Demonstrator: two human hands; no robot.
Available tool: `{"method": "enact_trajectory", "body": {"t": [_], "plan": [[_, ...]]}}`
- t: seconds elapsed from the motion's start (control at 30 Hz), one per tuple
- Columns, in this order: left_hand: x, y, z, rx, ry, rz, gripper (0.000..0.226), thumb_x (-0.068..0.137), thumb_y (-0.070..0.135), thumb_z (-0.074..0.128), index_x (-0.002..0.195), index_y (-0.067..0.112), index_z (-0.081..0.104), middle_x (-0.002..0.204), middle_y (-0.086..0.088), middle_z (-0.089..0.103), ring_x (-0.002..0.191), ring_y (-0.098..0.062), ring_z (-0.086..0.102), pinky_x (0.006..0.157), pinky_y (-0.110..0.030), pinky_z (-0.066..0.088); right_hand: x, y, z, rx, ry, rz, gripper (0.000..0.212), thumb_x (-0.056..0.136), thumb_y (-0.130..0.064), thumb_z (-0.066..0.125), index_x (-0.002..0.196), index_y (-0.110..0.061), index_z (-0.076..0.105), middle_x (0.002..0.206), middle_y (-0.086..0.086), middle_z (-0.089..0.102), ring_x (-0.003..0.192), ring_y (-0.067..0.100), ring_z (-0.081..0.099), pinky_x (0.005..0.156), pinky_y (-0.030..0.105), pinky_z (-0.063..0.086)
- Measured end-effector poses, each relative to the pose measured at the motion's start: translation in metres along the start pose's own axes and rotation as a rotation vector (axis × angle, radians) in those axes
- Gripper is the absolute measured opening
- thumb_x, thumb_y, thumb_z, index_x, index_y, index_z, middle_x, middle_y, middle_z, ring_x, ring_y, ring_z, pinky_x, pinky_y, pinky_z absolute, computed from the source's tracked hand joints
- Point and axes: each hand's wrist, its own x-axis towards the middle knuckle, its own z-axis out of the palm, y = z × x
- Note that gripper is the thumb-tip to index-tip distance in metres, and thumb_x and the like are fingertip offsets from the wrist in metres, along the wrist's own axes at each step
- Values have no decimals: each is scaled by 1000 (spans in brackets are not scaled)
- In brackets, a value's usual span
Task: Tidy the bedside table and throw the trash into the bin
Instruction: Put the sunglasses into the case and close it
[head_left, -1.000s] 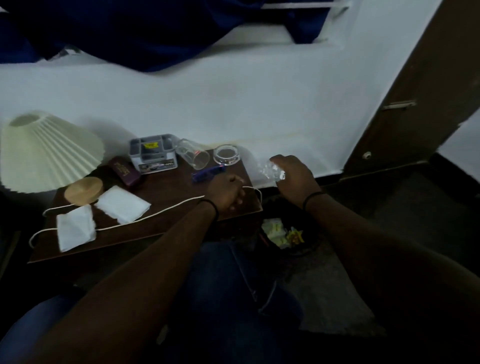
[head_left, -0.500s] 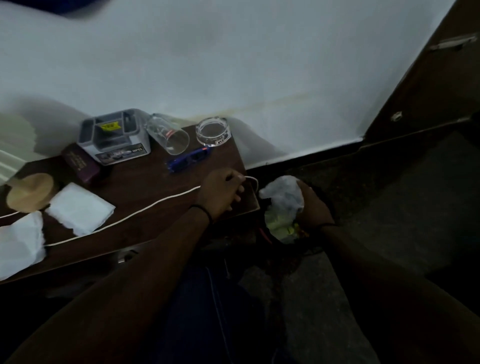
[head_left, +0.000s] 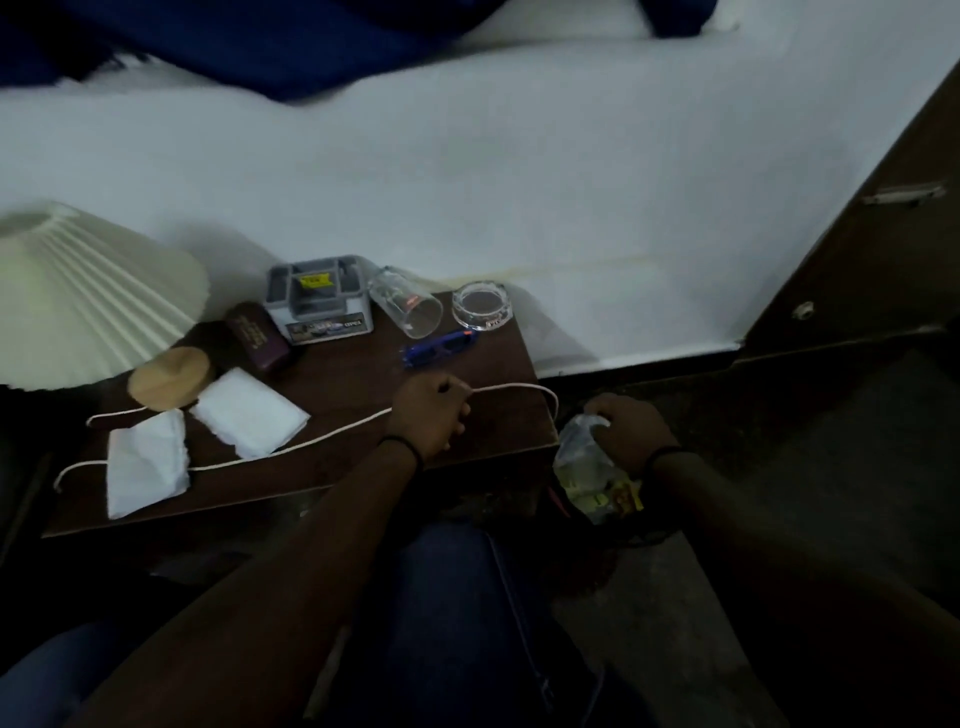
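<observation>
Bin (head_left: 618, 525) now under right hand (head_left: 628, 434), gripping clear wrapper (head_left: 576, 441) lowered from desk (head_left: 337, 467) height; drop imminent. Left hand (head_left: 428, 410) pinches cord (head_left: 291, 449).

Bin (head_left: 631, 530) right of bedside table (head_left: 332, 483), glass (head_left: 406, 307) between organiser (head_left: 318, 301) and ashtray (head_left: 482, 306)
</observation>
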Motion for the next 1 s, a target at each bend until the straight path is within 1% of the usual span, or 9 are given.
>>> {"method": "enact_trajectory", "body": {"t": [0.13, 0.27, 0.37, 0.47, 0.53, 0.67, 0.77, 0.9, 1.0], "plan": [[-20, -12, -54, -33, 88, -11, 20, 95, 18, 53, 79, 17, 65, 73, -7, 66, 53, -19, 58, 40, -21, 41, -4, -54, -34, -103, 12, -149, 28, 88, -15, 60, 115, -11, 68, 126, 9, 64, 120, 28, 56, 98, 28, 37], [-41, -36, -111, -73, 218, -63, 20, 90, 23, 58, 72, 21, 66, 76, -8, 71, 58, -26, 64, 47, -24, 44, -12, -120, -45, -65, 41, -268, 20, 87, -13, 62, 105, -13, 72, 117, 8, 69, 113, 28, 61, 97, 31, 42], [-53, -57, -147, -153, 291, -123, 18, 89, 18, 57, 74, 18, 67, 79, -14, 71, 61, -28, 63, 53, -28, 45, -18, -170, -33, -24, 56, -323, 21, 88, -13, 60, 104, -14, 73, 116, 7, 70, 112, 26, 62, 98, 28, 41], [-65, -76, -176, -222, 348, -171, 15, 90, 12, 55, 87, 5, 68, 82, -18, 70, 64, -30, 63, 51, -26, 44, -20, -214, -8, -29, 3, -397, 22, 89, -12, 59, 107, -10, 71, 118, 9, 69, 115, 26, 60, 100, 29, 40], [-69, -90, -187, -265, 391, -188, 17, 91, 10, 53, 90, 3, 68, 80, -17, 69, 61, -29, 62, 48, -23, 42, -17, -234, 10, -27, -32, -395, 24, 90, -13, 59, 111, -12, 70, 122, 8, 68, 118, 24, 59, 101, 29, 40], [-60, -110, -198, -370, 467, -225, 13, 89, 12, 56, 83, 9, 67, 78, -15, 70, 54, -25, 59, 48, -26, 42, -3, -261, 50, 32, -64, -353, 25, 88, -16, 60, 111, -14, 68, 120, 7, 68, 117, 24, 60, 98, 29, 41], [-44, -110, -201, -440, 500, -233, 15, 90, 12, 54, 83, 11, 67, 80, -14, 70, 56, -25, 59, 48, -26, 42, 12, -283, 80, 96, -19, -337, 27, 86, -18, 63, 112, -11, 68, 118, 10, 69, 114, 27, 61, 98, 32, 44], [-23, -115, -197, -432, 548, -201, 21, 89, 13, 52, 77, 17, 68, 78, -12, 72, 60, -29, 64, 58, -32, 48, 40, -317, 115, 231, 57, -310, 33, 84, -25, 68, 115, -13, 66, 116, 7, 70, 111, 25, 62, 97, 38, 48], [-10, -124, -197, -436, 601, -202, 21, 88, 16, 52, 76, 19, 69, 75, -7, 73, 63, -29, 66, 63, -37, 53, 62, -344, 137, 285, 141, -338, 31, 82, -30, 70, 109, -15, 65, 111, 6, 70, 106, 26, 64, 91, 38, 51]]}}
